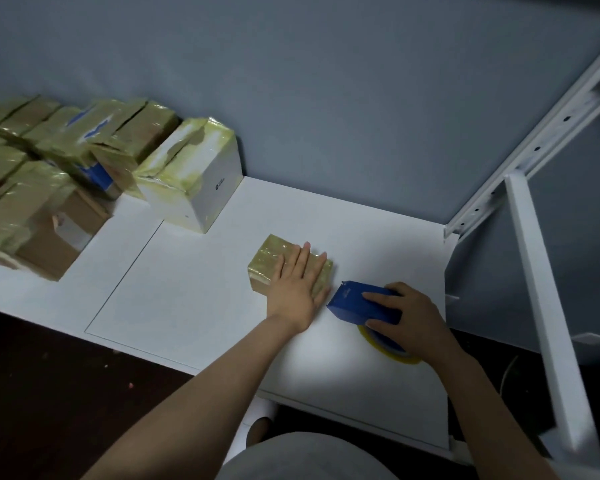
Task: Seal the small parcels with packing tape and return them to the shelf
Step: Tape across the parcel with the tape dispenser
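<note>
Single camera, worn on the person's head: wide-angle, facing forward and tipped down onto the white shelf board [187, 289]. It's pretty close in. Both forearms come up from the bottom edge, and the left hand [297, 289] and right hand [409, 317] land mid-picture. The board's back edge meets the grey wall [326, 98], the stacked parcels [49, 161] fill the far left corner, and the white frame [538, 271] runs along the right edge.

Grey wall [326, 81], dark floor [49, 393].

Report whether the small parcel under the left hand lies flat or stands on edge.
Flat. The small parcel rests broad side down on the shelf, the left hand spread across its top.
</note>
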